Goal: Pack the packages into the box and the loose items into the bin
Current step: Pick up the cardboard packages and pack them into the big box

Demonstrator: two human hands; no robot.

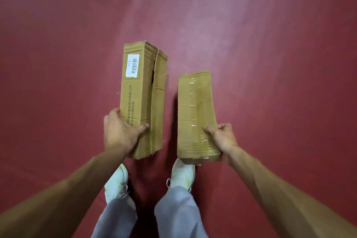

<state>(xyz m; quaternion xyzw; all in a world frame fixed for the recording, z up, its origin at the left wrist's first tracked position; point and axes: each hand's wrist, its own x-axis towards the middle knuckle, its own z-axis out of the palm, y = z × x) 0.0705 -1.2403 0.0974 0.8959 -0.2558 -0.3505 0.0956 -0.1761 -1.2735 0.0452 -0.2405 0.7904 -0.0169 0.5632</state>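
Note:
I hold two brown cardboard packages above a red floor. The long package (143, 94) on the left carries a white barcode label and printed text, and its top seam is split. My left hand (120, 134) grips its near end from the left side. To the right is a shorter, flatter package (196, 114) sealed with clear tape. My right hand (222, 138) pinches its near right edge. Neither the box nor the bin is in view.
The red floor (270, 44) fills the whole view. Straight below the packages are the person's two white shoes (117, 181) and grey trouser legs (173, 212).

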